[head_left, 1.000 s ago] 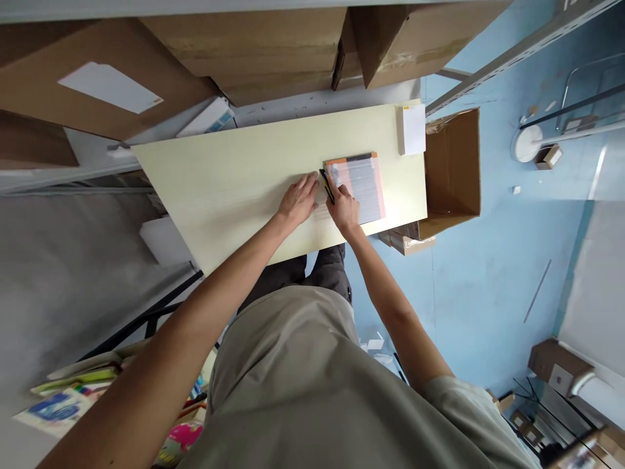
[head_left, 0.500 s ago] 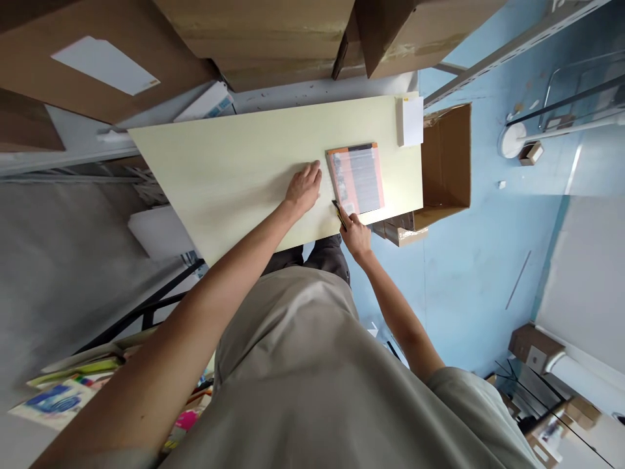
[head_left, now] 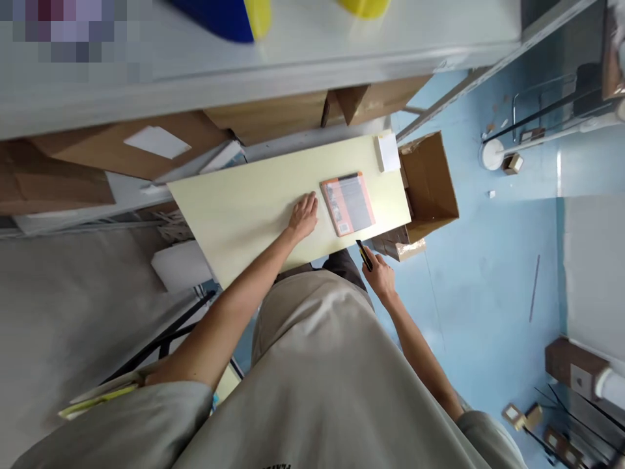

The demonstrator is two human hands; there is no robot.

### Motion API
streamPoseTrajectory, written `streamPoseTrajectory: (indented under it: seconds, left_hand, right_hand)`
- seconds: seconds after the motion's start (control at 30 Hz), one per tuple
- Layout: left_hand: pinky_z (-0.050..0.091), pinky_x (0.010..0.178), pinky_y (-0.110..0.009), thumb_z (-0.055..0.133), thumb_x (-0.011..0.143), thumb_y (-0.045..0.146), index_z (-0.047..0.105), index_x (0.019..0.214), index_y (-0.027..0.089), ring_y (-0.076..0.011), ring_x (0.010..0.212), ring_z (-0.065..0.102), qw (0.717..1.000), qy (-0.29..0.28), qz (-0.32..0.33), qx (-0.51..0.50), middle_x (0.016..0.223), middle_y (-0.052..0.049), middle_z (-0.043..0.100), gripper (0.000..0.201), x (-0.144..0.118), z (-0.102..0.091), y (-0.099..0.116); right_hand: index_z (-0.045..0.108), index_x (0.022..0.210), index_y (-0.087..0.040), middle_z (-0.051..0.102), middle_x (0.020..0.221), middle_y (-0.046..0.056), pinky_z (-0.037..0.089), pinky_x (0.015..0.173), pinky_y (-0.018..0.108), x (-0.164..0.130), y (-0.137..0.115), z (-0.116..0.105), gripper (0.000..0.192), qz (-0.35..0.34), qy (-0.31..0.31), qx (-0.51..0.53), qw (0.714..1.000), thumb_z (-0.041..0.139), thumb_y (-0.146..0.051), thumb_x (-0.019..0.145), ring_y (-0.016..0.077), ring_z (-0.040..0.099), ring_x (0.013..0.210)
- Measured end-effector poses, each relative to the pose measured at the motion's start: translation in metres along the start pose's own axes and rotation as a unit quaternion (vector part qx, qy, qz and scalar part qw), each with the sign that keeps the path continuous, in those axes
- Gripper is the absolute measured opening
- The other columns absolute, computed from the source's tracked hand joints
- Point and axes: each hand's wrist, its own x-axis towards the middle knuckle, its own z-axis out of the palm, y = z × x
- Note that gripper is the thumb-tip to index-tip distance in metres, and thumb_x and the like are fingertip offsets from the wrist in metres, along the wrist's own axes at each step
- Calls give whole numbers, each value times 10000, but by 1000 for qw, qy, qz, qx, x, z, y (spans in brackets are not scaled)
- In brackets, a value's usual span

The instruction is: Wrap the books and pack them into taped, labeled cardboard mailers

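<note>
Grip: the right hand [head_left: 379, 277] is closed around a black-and-yellow utility knife [head_left: 364, 255], the tool projecting from the fist toward 11 o'clock. Hand and knife are off the table, just beyond its near edge, at about 5 o'clock from the wrapped book [head_left: 347, 203]. The left hand [head_left: 303, 216] lies flat on the table [head_left: 244, 202], fingers extended and loosely together, holding nothing; its fingertips are just beside the book's left edge, at the book's 9 o'clock, not clearly touching it.

The wrapped book lies flat on the right half of the tabletop, orange-bordered cover up with a grey panel and a small white label near its lower corner. It sits slightly skewed to the table edges.

A small white box [head_left: 388, 152] rests at the table's far right corner, at 1 o'clock from the book and well apart from it. An open cardboard carton [head_left: 430, 185] stands on the blue floor against the table's right end, at 3 o'clock from the book. Cardboard boxes [head_left: 273, 117] fill the shelf at 12 o'clock, beyond the table's far edge.
</note>
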Motion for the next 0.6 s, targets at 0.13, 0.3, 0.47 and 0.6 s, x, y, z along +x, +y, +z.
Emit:
streamPoseTrajectory:
  seconds: [0.13,0.3,0.47,0.6]
  left_hand:
    - [311,1442,-622,742,868,275,552,1652,42,-430,1788,352,998,33,-19,-43,1863,-349,376,839,1,-10,14]
    - [352,1450,-547,729,927,273,483,1717,79,-370,1758,434,990,124,-17,-69,1855,-307,426,850,7,-51,51]
    - [501,1355,-531,691,1060,310,349,1825,231,-336,1573,661,963,254,41,-84,1828,-209,520,842,7,-122,120]
    - [571,1285,-494,674,1113,323,236,1872,287,-323,1534,684,930,350,85,-69,1854,-172,495,878,0,-176,184]
  right_hand:
    - [571,1764,-307,800,1276,121,588,745,350,34,-1,-43,660,-66,75,42,994,595,-339,1106,299,798,953]
    - [511,1739,-229,811,1374,150,659,841,419,99,-26,-137,719,-194,171,122,958,623,-301,1033,327,830,1000]
    - [565,1567,-210,773,1371,178,681,884,486,163,-91,-254,538,-334,308,165,876,616,-388,1062,352,805,1073]
    - [590,1537,-178,634,1512,230,688,906,499,213,-163,-322,455,-406,356,149,829,564,-333,1110,363,775,1168]
